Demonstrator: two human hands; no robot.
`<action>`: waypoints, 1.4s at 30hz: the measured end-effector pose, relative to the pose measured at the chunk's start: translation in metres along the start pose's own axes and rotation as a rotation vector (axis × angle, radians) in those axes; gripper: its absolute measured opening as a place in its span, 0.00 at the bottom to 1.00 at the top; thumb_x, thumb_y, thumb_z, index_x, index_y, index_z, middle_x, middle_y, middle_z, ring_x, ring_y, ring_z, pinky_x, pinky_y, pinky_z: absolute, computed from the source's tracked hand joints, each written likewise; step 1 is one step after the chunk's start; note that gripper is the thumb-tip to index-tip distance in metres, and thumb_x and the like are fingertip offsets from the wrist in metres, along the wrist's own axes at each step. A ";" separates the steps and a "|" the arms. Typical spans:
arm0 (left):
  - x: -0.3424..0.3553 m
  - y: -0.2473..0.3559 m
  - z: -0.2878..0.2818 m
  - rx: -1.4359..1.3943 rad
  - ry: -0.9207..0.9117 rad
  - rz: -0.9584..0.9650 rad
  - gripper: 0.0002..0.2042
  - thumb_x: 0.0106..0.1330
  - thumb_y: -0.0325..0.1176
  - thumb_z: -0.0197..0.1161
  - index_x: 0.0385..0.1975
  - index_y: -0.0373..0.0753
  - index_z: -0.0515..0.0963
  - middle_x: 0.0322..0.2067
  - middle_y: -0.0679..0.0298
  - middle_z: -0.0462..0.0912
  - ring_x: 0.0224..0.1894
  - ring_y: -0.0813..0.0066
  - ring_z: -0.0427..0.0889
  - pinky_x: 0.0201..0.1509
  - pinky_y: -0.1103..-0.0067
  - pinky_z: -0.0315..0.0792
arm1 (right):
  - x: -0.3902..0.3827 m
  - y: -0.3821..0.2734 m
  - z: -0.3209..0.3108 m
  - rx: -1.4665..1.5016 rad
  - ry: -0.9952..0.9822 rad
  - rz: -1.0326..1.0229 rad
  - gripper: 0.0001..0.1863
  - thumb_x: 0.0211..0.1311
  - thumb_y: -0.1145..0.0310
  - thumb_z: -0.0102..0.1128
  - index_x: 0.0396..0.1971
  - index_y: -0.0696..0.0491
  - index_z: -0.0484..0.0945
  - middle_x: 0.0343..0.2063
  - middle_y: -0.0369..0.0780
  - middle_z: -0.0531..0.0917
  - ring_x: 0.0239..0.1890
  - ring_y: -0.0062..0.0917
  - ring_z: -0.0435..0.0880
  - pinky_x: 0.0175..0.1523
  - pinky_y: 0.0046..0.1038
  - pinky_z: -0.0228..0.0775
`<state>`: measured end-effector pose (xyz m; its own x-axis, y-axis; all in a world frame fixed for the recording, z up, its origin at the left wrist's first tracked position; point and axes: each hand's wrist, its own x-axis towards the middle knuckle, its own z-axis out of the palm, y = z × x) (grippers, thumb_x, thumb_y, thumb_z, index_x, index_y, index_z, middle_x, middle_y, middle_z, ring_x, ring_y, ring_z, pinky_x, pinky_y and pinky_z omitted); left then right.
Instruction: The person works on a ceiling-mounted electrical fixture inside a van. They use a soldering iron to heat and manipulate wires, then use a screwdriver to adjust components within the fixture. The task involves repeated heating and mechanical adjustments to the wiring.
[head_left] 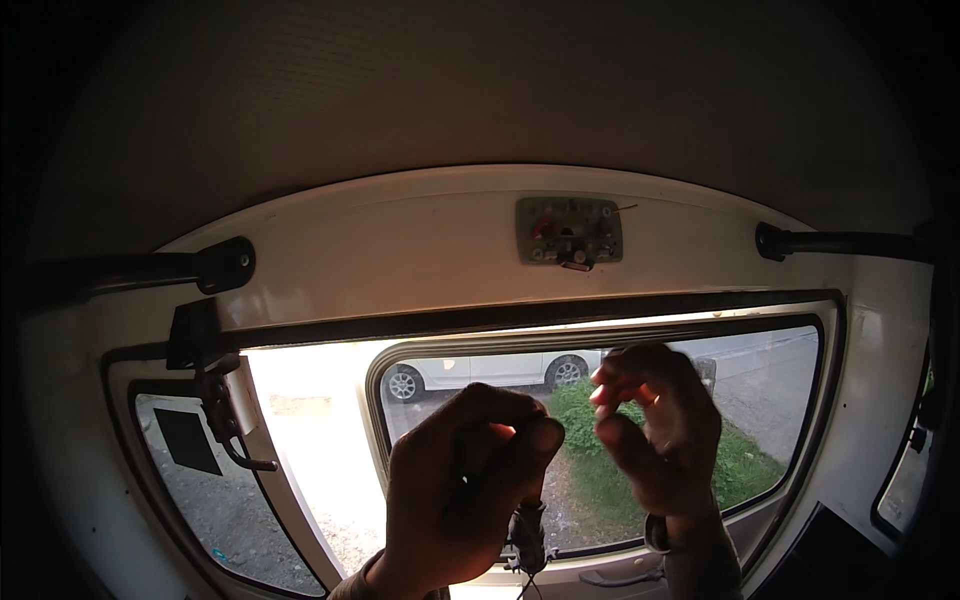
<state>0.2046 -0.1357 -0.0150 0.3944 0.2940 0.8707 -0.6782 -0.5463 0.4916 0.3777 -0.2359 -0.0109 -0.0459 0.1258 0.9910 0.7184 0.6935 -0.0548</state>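
My left hand [450, 490] is raised at lower centre, its thumb and index finger pressed together on something I cannot make out. Just below those fingertips is a dark object with thin cables [528, 535], partly behind the hand; whether the fingers hold it is unclear. My right hand [660, 435] is up beside the left one, fingers curled with a gap between thumb and fingertips, nothing visible in them. Above both hands, an opened grey fitting [568, 230] with small parts and a short yellow wire is mounted on the white panel [400, 240].
Black bars [150, 270] [840, 242] are bolted at either side. A black bracket with a hooked lever [225, 420] is at left. A bright doorway gap is beside the framed window [820, 390], through which a white car [470, 372] and shrubs show. A dark ceiling [480, 90] curves overhead.
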 end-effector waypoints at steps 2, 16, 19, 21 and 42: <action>0.004 0.001 0.006 -0.011 0.020 0.027 0.06 0.73 0.28 0.65 0.44 0.34 0.80 0.19 0.70 0.80 0.22 0.89 0.75 0.27 0.87 0.67 | -0.034 -0.011 0.015 0.369 -0.133 0.276 0.32 0.62 0.72 0.74 0.63 0.57 0.69 0.46 0.44 0.85 0.46 0.26 0.86 0.54 0.29 0.78; 0.007 -0.017 0.006 0.464 -0.158 0.133 0.15 0.66 0.27 0.66 0.49 0.38 0.71 0.48 0.60 0.73 0.48 0.73 0.71 0.56 0.73 0.69 | -0.064 -0.019 0.021 0.454 -0.016 0.521 0.24 0.58 0.76 0.78 0.53 0.58 0.76 0.41 0.33 0.79 0.40 0.13 0.81 0.40 0.16 0.73; -0.002 -0.027 0.012 0.190 -0.114 0.013 0.22 0.67 0.26 0.69 0.58 0.37 0.69 0.48 0.58 0.72 0.46 0.74 0.74 0.56 0.75 0.72 | -0.068 -0.019 0.023 0.457 0.060 0.602 0.22 0.57 0.81 0.75 0.50 0.60 0.77 0.40 0.35 0.81 0.42 0.16 0.84 0.44 0.19 0.77; -0.009 -0.035 0.014 0.087 -0.101 0.147 0.28 0.67 0.28 0.71 0.64 0.36 0.67 0.49 0.56 0.71 0.49 0.70 0.78 0.58 0.74 0.74 | -0.073 -0.022 0.021 0.342 0.133 0.607 0.19 0.58 0.79 0.75 0.48 0.62 0.78 0.40 0.36 0.82 0.40 0.17 0.84 0.44 0.20 0.78; -0.046 0.002 -0.018 0.138 0.163 0.008 0.35 0.73 0.52 0.61 0.70 0.32 0.63 0.47 0.55 0.81 0.50 0.70 0.81 0.59 0.72 0.72 | -0.089 -0.017 0.029 0.520 0.169 0.575 0.33 0.74 0.49 0.56 0.58 0.68 0.76 0.31 0.41 0.76 0.23 0.23 0.83 0.24 0.24 0.78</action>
<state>0.1735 -0.1364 -0.0539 0.2762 0.4059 0.8712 -0.5848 -0.6484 0.4875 0.3493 -0.2380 -0.1022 0.3701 0.4845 0.7927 0.1793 0.8000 -0.5726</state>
